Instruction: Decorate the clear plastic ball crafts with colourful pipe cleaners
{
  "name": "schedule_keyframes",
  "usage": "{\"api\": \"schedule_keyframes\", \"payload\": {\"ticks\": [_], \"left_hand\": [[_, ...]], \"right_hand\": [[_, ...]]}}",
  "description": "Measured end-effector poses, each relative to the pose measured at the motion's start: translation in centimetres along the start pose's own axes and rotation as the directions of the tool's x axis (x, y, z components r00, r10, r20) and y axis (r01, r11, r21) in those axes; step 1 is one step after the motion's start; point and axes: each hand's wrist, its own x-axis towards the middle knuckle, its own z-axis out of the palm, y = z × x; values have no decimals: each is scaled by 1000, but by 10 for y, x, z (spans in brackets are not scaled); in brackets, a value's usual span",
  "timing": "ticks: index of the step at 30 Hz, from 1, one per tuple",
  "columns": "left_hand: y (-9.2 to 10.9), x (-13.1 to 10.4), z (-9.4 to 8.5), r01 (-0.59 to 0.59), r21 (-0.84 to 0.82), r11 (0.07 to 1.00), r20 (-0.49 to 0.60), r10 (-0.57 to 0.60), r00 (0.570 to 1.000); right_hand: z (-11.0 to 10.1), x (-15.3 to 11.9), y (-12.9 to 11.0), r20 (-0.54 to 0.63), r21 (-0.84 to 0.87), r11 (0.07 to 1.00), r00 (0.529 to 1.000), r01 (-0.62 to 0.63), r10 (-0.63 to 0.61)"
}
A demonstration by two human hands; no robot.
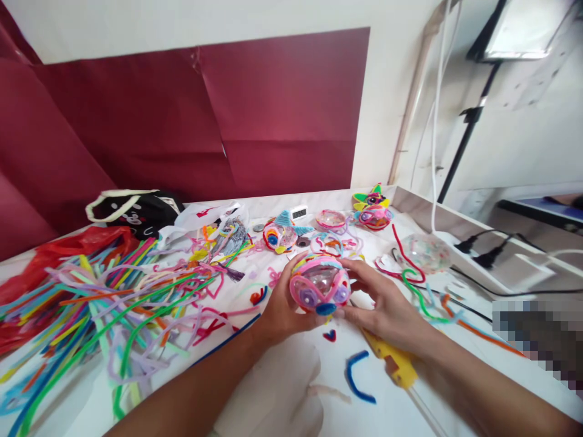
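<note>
Between both hands is a clear plastic ball decorated with pipe cleaners (319,282); it has pink loops, two purple coiled eyes and a blue coil at its lower front. My left hand (285,309) grips its left side, with the thumb along the underside. My right hand (380,303) closes on the right side, fingers at the upper edge and thumb near the blue coil. Beneath my right hand lies a yellow glue gun (396,364), partly hidden. A curved blue pipe cleaner piece (353,379) and a small red-and-blue piece (330,335) rest on the table below the ball.
A big heap of coloured pipe cleaners (122,303) covers the left side. At the back stand a decorated fish ball (279,235), a small digital clock (299,213) and another decorated ball (374,216). To the right are a clear bowl (427,253) and plugged-in black cables (485,258).
</note>
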Motion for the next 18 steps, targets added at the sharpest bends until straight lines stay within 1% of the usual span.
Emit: {"api": "schedule_keyframes", "payload": {"ticks": [6, 11, 13, 18], "left_hand": [[3, 0, 1, -24, 45, 999, -6, 24, 1000], [1, -1, 1, -5, -4, 1000, -11, 5, 1000], [0, -2, 1, -12, -14, 1000, -6, 12, 1000], [-2, -4, 1, -18, -29, 999, 13, 18, 1000]], "right_hand": [[1, -2, 2, -11, -12, 1000, 1000, 4, -4], [7, -2, 5, -15, -9, 995, 995, 102, -102], [9, -3, 7, -19, 6, 992, 992, 122, -122], [11, -4, 8, -35, 8, 995, 994, 103, -103]]}}
